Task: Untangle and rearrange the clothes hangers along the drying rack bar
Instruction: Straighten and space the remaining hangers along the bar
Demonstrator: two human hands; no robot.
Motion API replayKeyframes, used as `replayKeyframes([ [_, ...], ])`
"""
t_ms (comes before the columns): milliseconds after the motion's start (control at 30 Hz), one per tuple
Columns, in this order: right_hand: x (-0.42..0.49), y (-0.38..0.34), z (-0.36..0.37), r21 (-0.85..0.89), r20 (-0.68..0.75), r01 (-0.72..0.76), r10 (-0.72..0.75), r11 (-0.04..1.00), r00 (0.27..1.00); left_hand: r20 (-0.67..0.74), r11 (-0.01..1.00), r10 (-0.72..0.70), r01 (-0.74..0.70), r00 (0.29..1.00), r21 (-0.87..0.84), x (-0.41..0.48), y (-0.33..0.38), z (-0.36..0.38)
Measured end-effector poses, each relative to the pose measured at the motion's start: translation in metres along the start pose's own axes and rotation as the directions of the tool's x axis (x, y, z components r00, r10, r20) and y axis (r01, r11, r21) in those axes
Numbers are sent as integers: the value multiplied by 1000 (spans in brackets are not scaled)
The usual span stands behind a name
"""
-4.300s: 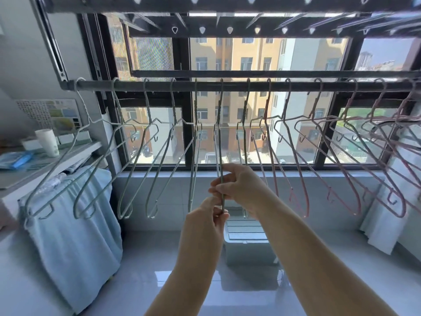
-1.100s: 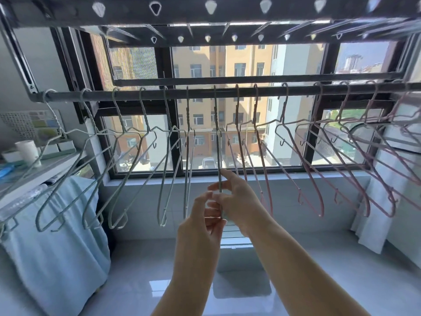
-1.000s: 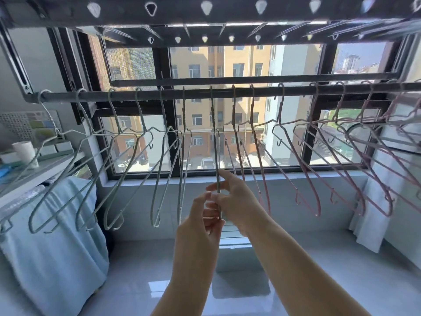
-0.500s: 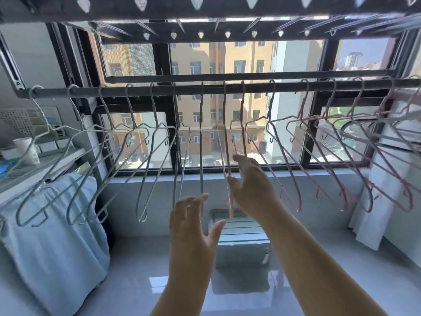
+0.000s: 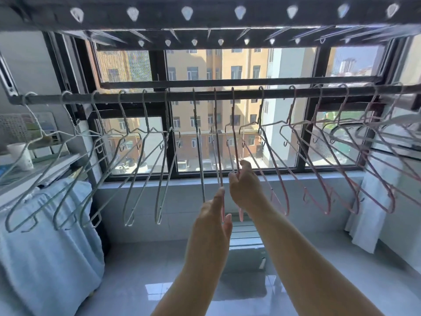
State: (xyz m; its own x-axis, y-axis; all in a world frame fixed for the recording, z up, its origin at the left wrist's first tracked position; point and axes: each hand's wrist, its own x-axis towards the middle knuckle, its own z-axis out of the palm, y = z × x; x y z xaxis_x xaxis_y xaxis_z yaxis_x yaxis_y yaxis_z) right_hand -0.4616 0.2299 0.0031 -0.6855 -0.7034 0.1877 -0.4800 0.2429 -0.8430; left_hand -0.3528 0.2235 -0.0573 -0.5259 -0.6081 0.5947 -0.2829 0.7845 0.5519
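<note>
Pinches one pink wire hanger (image 5: 234, 137) in the right hand (image 5: 246, 188), touches its pink neighbour (image 5: 218, 142) with the flat left hand (image 5: 213, 220), probably spacing them along the dark metal bar (image 5: 278, 93).

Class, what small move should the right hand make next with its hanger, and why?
Probably slide the pink hanger the right hand pinches slightly right along the bar: its hook sits close to the left neighbour's, with a wider gap on its right.
</note>
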Motion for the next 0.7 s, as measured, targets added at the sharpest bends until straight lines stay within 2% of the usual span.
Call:
replayKeyframes([
  [200, 4, 8, -8, -16, -179, 110, -111, 994, 978, -31, 998, -11, 9, 999, -56, 1, 3, 6],
  [333, 5, 14, -11, 8, -230, 107, -102, 994, 968, -47, 998, -17, 14, 999, -59, 3, 7, 9],
  [700, 6, 22, -21, 0, -233, 103, -100, 995, 967, -30, 997, -11, 9, 999, -79, 1, 14, 15],
])
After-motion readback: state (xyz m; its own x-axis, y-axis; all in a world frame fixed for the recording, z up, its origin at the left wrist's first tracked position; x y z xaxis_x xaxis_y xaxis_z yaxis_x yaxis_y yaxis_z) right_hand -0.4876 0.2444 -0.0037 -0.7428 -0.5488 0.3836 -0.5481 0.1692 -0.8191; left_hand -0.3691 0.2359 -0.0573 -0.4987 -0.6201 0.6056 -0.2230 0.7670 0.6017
